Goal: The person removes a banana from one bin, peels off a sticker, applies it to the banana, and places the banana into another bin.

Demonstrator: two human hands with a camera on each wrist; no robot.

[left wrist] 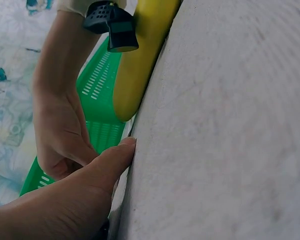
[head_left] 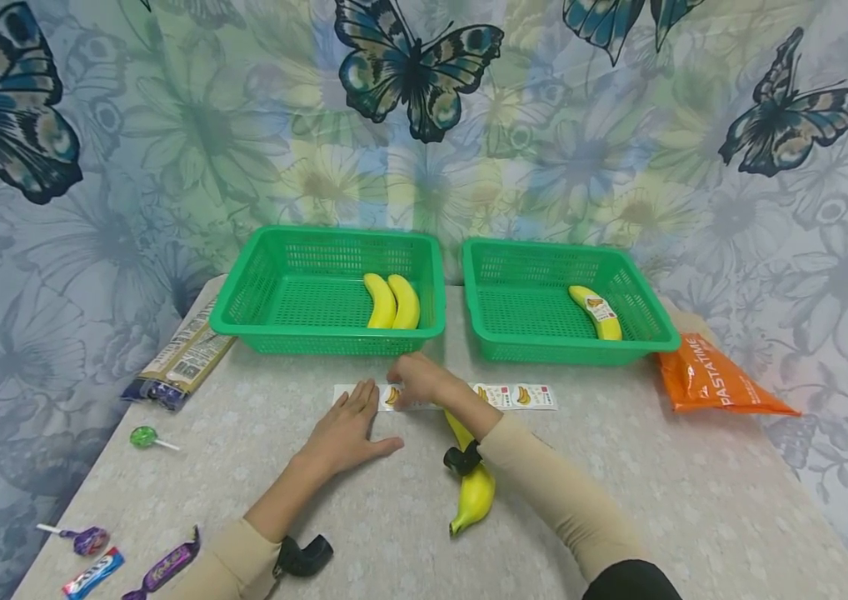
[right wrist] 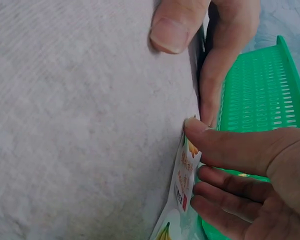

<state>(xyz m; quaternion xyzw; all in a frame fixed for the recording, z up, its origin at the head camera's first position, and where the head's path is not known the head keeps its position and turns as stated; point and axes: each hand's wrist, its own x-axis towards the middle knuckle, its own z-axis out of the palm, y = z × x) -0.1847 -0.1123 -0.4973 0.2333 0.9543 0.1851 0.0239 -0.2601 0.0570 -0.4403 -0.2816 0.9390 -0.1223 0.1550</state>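
A white strip of banana stickers (head_left: 536, 397) lies across the table in front of the baskets. My left hand (head_left: 345, 433) rests on its left end, fingers straight and thumb spread out to the side. Close beside it, my right hand (head_left: 424, 380) pinches a sticker (right wrist: 188, 172) on the strip between thumb and fingertips, as the right wrist view shows. Whether the sticker has come off its backing cannot be told. Below the right forearm lies a yellow banana (head_left: 476, 493), partly covered by that arm and its wrist camera.
The left green basket (head_left: 326, 340) holds two bananas (head_left: 392, 302); the right green basket (head_left: 566, 352) holds one labelled banana (head_left: 598, 312). An orange pasta bag (head_left: 720, 379) lies at right. On the left are a gold packet (head_left: 187, 354), lollipops (head_left: 143, 437) and wrapped sweets (head_left: 169, 567).
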